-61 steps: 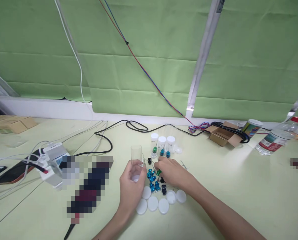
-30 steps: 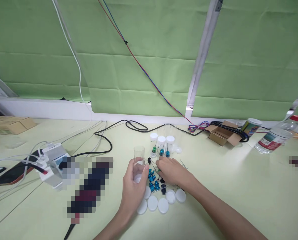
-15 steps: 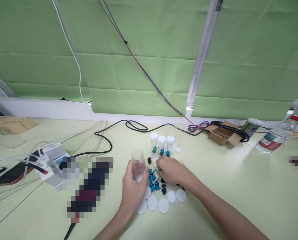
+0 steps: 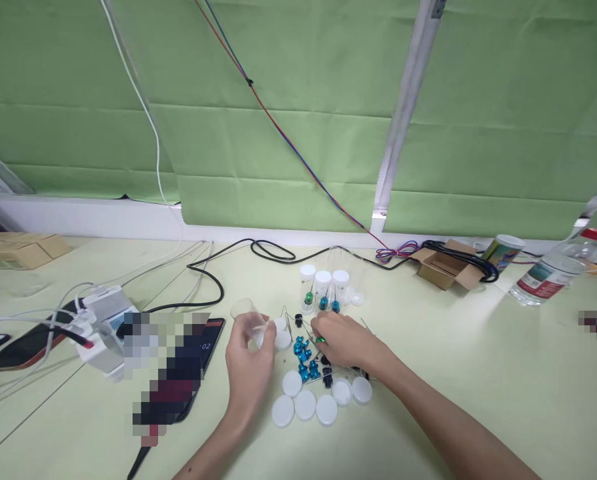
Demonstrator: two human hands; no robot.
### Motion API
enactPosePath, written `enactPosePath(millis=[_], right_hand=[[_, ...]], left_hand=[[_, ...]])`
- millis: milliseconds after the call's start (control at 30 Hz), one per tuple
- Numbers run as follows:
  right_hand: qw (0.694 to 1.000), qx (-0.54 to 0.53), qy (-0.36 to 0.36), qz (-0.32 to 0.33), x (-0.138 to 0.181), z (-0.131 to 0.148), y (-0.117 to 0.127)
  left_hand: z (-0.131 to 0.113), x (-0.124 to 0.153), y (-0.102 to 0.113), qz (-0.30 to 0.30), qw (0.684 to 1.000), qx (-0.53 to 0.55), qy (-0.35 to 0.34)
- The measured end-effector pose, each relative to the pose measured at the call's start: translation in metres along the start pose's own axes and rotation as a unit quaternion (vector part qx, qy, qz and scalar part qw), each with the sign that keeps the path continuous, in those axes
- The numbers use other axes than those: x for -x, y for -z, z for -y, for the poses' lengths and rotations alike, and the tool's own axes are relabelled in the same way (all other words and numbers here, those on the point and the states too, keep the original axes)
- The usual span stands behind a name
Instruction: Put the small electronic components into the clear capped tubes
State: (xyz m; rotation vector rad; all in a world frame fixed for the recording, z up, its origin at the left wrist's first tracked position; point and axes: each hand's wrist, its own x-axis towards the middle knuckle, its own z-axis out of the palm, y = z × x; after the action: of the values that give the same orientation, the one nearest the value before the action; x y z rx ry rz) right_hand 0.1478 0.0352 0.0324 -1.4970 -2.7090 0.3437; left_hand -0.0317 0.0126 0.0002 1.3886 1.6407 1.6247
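- We judge the step in hand to be sorting small parts with one hand while the other keeps a container ready.
- Our left hand grips a clear tube between thumb and fingers, its mouth tilted away from the right fingers.
- Our right hand has its fingers curled down over a green part at their tips; we cannot tell whether they pinch it.
- Blue parts lie between the two hands' fingers, with white lids on our side of them and capped tubes just beyond the right fingertips.
- The next move, we think, calls for a sure fingertip pinch and a steady tube.
- Our right palm hides whatever lies beneath it, our left fingers cover the tube's lower end, and blurring masks most of the phone left of our left fingers.
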Motion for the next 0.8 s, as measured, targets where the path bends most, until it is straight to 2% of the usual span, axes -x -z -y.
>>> enactPosePath(millis=[100,367,633,800], right_hand=[[1.000,-0.006,-0.005,0.004,-0.001,-0.001,-0.001],[1.000,-0.029,0.003,0.005,-0.001,0.000,0.000],[0.999,-0.048,-0.008,0.008,-0.002,-0.003,-0.004],[0.998,-0.065,-0.008,0.006,-0.003,-0.004,-0.005]], left_hand=[[0.008,-0.006,0.001,-0.012,1.000,-0.018,0.022],[0.025,-0.012,-0.001,0.017,0.998,-0.029,0.047],[0.018,-0.009,-0.005,0.050,0.997,0.017,0.057],[0.012,-0.006,-0.007,0.023,0.998,0.043,0.037]])
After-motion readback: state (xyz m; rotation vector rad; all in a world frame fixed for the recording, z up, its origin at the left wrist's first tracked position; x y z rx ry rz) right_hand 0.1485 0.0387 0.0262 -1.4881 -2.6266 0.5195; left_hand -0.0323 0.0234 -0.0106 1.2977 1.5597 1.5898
